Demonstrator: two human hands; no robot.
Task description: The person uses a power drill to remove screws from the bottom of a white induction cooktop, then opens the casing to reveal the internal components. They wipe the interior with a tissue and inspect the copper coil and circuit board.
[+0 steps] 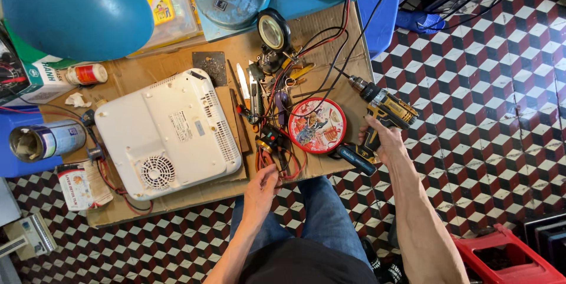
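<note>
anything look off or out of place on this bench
The white appliance lies upside down, vents and fan grille up. Loose tools and red and black wires tangle beside it. The right hand grips a drill.

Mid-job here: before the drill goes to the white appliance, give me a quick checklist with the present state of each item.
1. Cordless drill gripped in right hand: ok.
2. Bit fitted in the chuck: cannot tell, too small.
3. White appliance lying underside up on the cardboard: ok.
4. Left hand steadying the appliance: not ok, it rests at the cardboard edge near the red wires.
5. Round red tin within reach: ok.
</note>
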